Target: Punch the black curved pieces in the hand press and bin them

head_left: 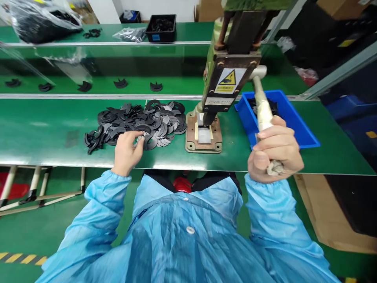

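Observation:
My right hand (275,151) is wrapped round the taped lever (263,106) of a green press (225,82). At the near left edge of a pile of dark curved pieces (147,122), my left hand (129,151) has its thumb and forefinger bent toward each other at the pieces; whether a piece is between the fingertips is too small to tell. The press base (191,147) stands just right of the pile, with a pale flat block (204,135) under the ram. A warning label (230,80) is on the press head.
Right of the press, a blue bin (306,135) holds dark items. Single curved pieces (156,86) lie spaced along a green strip behind the worktable (44,133). A black box (161,37) and a plastic bag (44,23) of dark parts stand on the back shelf.

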### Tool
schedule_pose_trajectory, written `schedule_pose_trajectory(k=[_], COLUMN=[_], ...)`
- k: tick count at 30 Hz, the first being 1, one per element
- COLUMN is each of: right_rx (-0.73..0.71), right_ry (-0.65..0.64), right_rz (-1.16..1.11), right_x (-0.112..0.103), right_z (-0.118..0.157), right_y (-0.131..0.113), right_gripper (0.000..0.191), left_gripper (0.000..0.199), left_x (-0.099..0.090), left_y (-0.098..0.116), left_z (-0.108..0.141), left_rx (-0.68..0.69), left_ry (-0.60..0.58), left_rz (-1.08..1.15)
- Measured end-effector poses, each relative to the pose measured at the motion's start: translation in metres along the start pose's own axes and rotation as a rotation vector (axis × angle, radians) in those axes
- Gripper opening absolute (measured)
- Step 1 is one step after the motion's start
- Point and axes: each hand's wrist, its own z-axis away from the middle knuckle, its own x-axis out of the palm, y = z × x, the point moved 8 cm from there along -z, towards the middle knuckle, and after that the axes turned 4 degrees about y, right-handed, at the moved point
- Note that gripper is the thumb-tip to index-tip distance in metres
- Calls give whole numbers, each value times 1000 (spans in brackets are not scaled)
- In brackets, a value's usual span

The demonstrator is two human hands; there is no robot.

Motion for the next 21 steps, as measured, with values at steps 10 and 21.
schedule_pose_trajectory(k=[10, 21], right_rx=[-11, 3], right_ry=[48, 86], right_rz=[-1, -7], right_x=[-2, -4], right_z=[3, 2], right_y=[8, 10], right_gripper=[49, 47], left_gripper=[51, 49], left_x=[27, 48], left_y=[-30, -47], left_z=[37, 2], left_rx=[-155, -337], left_ry=[-130, -224], left_rz=[-189, -153])
